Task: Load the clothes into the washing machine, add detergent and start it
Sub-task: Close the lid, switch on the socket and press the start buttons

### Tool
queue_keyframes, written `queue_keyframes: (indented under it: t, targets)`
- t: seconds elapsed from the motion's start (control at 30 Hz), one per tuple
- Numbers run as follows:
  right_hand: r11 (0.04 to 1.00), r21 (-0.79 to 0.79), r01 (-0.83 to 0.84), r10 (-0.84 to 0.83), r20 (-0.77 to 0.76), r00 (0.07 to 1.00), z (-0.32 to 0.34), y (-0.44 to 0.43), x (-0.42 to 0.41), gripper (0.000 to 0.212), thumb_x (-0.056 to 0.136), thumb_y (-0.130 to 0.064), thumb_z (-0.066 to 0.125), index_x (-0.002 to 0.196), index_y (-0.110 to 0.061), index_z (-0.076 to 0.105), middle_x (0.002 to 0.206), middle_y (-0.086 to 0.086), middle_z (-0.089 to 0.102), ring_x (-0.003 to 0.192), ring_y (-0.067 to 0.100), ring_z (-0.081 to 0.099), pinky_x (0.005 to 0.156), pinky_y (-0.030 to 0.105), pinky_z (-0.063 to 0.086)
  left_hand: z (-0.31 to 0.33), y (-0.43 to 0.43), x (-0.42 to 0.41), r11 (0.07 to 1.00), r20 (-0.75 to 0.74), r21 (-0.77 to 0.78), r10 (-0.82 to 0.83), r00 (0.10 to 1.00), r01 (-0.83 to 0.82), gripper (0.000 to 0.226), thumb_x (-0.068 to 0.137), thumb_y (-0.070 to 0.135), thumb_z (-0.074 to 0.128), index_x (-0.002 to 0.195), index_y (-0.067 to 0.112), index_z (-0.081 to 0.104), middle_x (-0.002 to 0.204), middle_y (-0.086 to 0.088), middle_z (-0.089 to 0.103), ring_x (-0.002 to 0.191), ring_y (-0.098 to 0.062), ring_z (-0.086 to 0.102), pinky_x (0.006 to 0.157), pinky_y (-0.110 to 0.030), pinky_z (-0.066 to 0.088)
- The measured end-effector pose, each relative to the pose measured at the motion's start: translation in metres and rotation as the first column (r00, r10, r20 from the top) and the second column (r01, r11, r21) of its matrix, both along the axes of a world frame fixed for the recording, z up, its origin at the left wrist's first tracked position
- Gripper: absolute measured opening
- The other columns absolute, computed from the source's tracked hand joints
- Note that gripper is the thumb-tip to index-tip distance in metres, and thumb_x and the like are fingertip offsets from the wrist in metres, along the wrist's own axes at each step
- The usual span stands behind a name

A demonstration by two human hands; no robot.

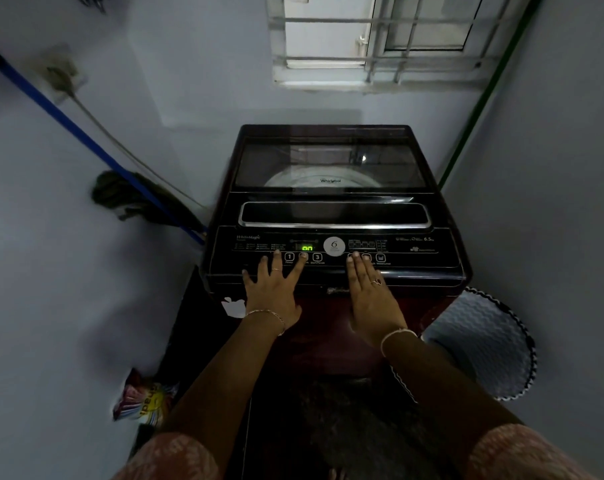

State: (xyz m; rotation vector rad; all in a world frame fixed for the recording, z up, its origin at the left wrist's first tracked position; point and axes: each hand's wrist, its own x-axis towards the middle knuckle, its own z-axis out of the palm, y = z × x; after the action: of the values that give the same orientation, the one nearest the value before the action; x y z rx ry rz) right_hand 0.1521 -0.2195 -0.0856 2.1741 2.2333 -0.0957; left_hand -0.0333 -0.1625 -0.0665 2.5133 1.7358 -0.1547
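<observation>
A detergent packet (143, 400) lies on the floor, down left of the left hand (274, 289). That hand is flat, fingers spread, touching the washing machine (333, 213) button panel (415, 252). The right hand (370, 289) is flat too, fingertips on the panel. A basket (484, 341) sits right of it.

The lid (330, 164) reads Whirlpool; the control panel (402, 251) shows WhiteMagic, green "on", buttons 1, 3.

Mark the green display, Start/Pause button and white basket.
green display (307, 248): head view, on the lit digits.
Start/Pause button (317, 257): head view, on its numbered square.
white basket (484, 337): head view, on its wavy wall.
</observation>
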Motion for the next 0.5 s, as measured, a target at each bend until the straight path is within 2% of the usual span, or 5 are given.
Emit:
queue_keyframes:
  t: [0.13,0.5]
  targets:
    - [1.000,-0.004,0.014,-0.014,-0.007,1.000,-0.0012,0.0018,-0.0008,0.086,0.089,-0.016,0.041,0.141,-0.007,-0.028,0.148,0.010,-0.032,0.146,0.025,-0.019,0.122,0.039,0.000,-0.0002,-0.0001,-0.0004,1.000,0.008,-0.008,-0.001,1.000,0.001,0.103,0.080,0.048,0.064,0.147,0.044,-0.014,0.159,-0.012,-0.002,0.146,-0.037,0.002,0.112,-0.065,0.014]
    - [1.000,-0.009,0.021,-0.021,0.002,1.000,-0.0060,0.0039,-0.0006,0.090,0.089,-0.027,0.045,0.142,-0.006,-0.025,0.150,0.011,-0.029,0.146,0.026,-0.016,0.122,0.039,0.000,-0.0014,-0.0017,-0.0001,1.000,0.013,-0.025,0.005,1.000,-0.004,0.106,0.077,0.051,0.065,0.147,0.044,-0.014,0.159,-0.012,-0.006,0.146,-0.037,-0.002,0.113,-0.066,0.011]
